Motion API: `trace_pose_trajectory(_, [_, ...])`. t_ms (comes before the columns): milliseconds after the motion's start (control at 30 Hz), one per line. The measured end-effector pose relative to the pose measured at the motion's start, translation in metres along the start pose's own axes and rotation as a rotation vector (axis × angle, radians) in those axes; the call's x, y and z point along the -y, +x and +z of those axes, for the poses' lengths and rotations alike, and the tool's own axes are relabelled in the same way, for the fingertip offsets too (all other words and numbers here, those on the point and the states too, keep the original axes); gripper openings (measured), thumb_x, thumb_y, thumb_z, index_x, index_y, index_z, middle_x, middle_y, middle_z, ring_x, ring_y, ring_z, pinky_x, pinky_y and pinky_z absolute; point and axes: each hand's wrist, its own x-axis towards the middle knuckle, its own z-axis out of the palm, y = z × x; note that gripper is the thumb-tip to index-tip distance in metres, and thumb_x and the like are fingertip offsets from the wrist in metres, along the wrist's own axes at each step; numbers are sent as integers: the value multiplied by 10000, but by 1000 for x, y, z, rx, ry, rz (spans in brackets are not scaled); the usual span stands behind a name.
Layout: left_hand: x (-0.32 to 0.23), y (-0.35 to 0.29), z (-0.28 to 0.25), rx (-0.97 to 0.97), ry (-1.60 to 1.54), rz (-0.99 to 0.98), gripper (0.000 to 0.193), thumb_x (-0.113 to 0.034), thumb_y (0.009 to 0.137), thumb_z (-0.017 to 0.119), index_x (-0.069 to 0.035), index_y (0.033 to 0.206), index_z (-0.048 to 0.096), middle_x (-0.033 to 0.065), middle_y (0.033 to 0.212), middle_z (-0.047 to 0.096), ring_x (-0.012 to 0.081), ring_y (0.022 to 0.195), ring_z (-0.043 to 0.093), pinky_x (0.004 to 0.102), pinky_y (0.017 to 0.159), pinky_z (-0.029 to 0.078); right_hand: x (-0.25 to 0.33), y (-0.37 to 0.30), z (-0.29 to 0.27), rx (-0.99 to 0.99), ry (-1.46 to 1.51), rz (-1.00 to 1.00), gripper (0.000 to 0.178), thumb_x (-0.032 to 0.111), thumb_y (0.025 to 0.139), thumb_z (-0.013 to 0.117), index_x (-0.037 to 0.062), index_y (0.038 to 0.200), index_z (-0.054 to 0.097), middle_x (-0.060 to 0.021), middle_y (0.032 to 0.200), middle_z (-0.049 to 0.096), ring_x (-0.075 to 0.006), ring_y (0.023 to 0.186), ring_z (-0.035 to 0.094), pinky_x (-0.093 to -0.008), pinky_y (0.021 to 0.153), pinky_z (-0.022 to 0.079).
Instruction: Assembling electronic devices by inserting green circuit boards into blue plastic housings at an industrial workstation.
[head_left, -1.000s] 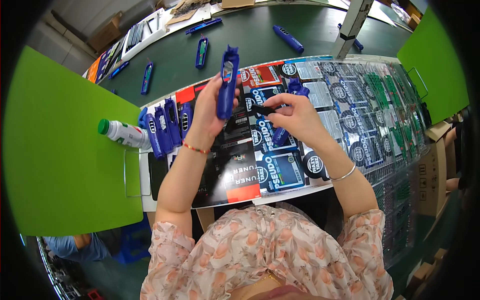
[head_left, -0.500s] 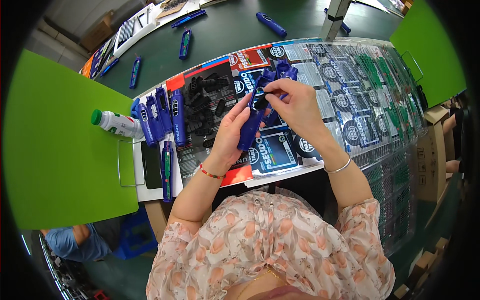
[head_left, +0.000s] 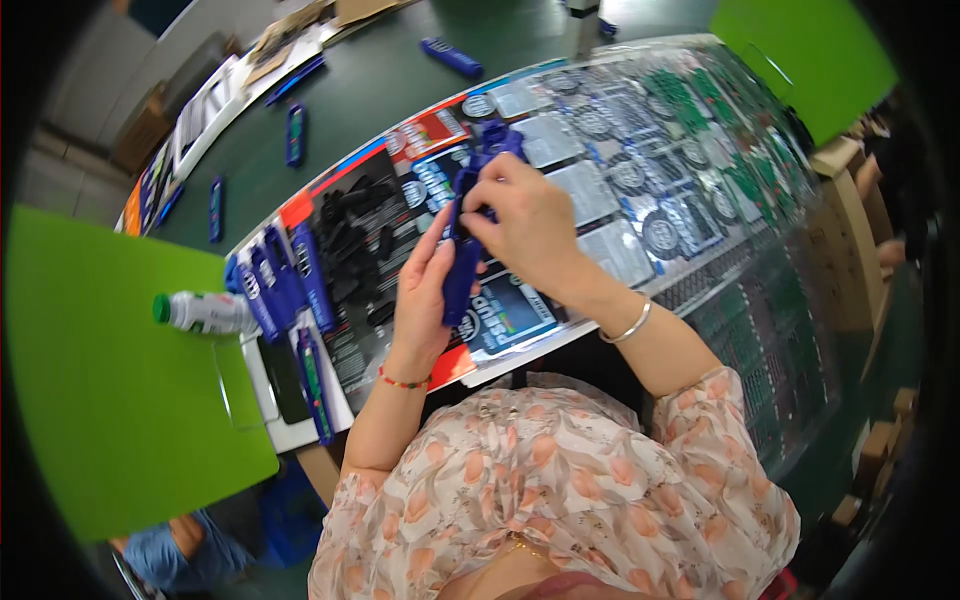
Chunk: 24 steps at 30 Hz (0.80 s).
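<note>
A long blue plastic housing (head_left: 459, 290) stands tilted in my left hand (head_left: 425, 285), whose fingers wrap its lower part. My right hand (head_left: 525, 220) is closed in a pinch at the housing's upper, open part. Whatever lies between these fingertips is hidden and blurred. Just beyond the hands are more blue housings (head_left: 495, 140). A heap of small black oblong parts (head_left: 350, 225) lies left of my hands on a printed sheet. Farther left, several blue housings (head_left: 315, 285) lie side by side, with a blue housing holding a green circuit board (head_left: 312, 385) nearer me.
Clear plastic trays with green circuit boards (head_left: 690, 100) cover the right side. A white bottle with a green cap (head_left: 205, 312) stands by the green panel (head_left: 110, 370) at left; another green panel (head_left: 810, 60) is far right. A metal post (head_left: 582, 30) rises at the back.
The view has turned and shifted, so the table appears moved left. My right fingers remain at the housing; the black piece seen by them earlier is now hidden.
</note>
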Motion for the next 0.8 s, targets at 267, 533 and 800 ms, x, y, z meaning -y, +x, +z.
trace_pose_trajectory(267, [2, 8, 13, 115, -140, -25, 491, -138, 1016, 445, -77, 1493, 342, 208, 1177, 626, 165, 827, 632, 280, 652, 545, -45, 1, -51, -136, 108, 83, 93, 86, 773, 725, 41, 848, 694, -102, 802, 670, -242, 725, 672, -330, 661, 526])
trace_pose_trajectory(533, [9, 12, 8, 131, -170, -45, 523, -167, 1017, 454, -75, 1508, 300, 240, 1211, 610, 167, 825, 622, 284, 649, 542, -264, -34, -214, 96, -837, 705, 156, 166, 722, 737, 61, 837, 747, -168, 879, 720, -323, 817, 698, -400, 763, 556])
trace_pose_trajectory(800, [8, 11, 4, 103, -174, -37, 521, -161, 1017, 451, -68, 1506, 299, 241, 1219, 605, 172, 830, 619, 286, 657, 539, -244, -24, -229, 244, -749, 655, 333, 158, 667, 765, 77, 988, 731, -157, 972, 712, -282, 927, 688, -378, 811, 541])
